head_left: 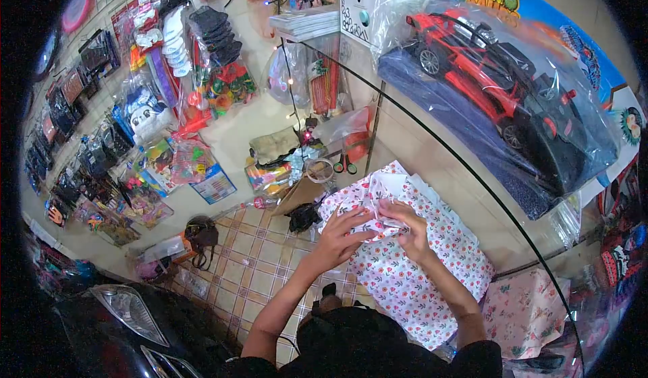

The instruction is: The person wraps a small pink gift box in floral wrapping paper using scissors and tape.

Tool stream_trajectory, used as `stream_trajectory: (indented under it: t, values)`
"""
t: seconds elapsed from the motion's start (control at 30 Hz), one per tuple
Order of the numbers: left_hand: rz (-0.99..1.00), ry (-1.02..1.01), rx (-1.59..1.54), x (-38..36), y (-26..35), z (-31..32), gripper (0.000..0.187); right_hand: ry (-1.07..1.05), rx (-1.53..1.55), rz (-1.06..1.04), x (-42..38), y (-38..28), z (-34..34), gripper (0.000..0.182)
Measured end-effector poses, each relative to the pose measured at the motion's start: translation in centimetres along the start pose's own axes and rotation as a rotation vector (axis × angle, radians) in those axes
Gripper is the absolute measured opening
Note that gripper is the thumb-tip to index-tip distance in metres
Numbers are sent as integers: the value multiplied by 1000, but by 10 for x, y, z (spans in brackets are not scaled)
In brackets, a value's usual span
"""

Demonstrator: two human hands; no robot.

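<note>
White wrapping paper [405, 283] with red flowers and dark leaves covers a large, boxy package in front of me. At its upper left end, my left hand [341, 237] has its fingers spread over a crumpled fold of the paper, the thumb lower down. My right hand [409, 228] pinches the same gathered paper from the other side, its fingers bent. What lies under the paper is hidden. Just above the package, scissors [345, 165] with dark and orange handles and a roll of clear tape [319, 170] lie on the counter.
A glass counter with a dark curved edge [466, 169] runs on the right, bearing a red and black toy car [486, 74] in plastic. Pink floral paper [526, 314] lies at lower right. A black motorbike [135, 331] stands at lower left. Hanging goods [145, 108] line the wall.
</note>
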State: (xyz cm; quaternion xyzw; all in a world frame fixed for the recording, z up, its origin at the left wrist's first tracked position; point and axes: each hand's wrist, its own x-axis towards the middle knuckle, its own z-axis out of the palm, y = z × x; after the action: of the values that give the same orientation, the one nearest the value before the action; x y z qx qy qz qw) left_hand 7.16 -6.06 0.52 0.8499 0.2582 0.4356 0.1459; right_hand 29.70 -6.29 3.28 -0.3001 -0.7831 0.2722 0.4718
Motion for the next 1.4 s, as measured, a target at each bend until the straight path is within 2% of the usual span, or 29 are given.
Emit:
stream_trajectory:
  t: [0.17, 0.4, 0.5, 0.6, 0.7, 0.8, 0.9, 1.0, 1.1, 1.2, 1.3, 1.4]
  values:
    - [-59, 9, -74, 4, 3, 0, 44, -70, -97, 3, 5, -5, -1, 62]
    - [11, -28, -77, 11, 1, -3, 51, -123, -52, 21, 8, -8, -2, 64]
    - [-1, -18, -135, 9, -3, -1, 49, -205, -152, 18, 12, -16, -6, 66]
    - [-13, 11, -167, 7, -2, 0, 58, -229, -180, 10, 12, -12, -7, 65]
    - [-42, 270, -322, 3, -5, 10, 67, -263, -203, 56, 13, -16, -10, 60]
    - [-45, 114, -76, 10, 2, -5, 71, -241, -346, -14, 12, -16, -12, 48]
    - [-19, -20, -52, 20, 1, -14, 64, -183, -373, -1, 11, -17, -7, 40]
    - [4, -81, -43, 20, -6, -15, 58, -192, -279, 16, 15, -21, -10, 39]
    - [-32, -84, -40, 21, -2, -15, 54, -177, -391, -23, 16, -25, -16, 38]
    - [-43, -71, -52, 19, -6, -14, 55, -70, -308, 42, 14, -26, -14, 40]
    - [-41, -69, -75, 19, -5, -15, 51, 69, -221, 19, 15, -25, -5, 42]
    - [-57, -44, -132, 18, -6, -13, 43, 168, -55, 185, 17, -36, 1, 37]
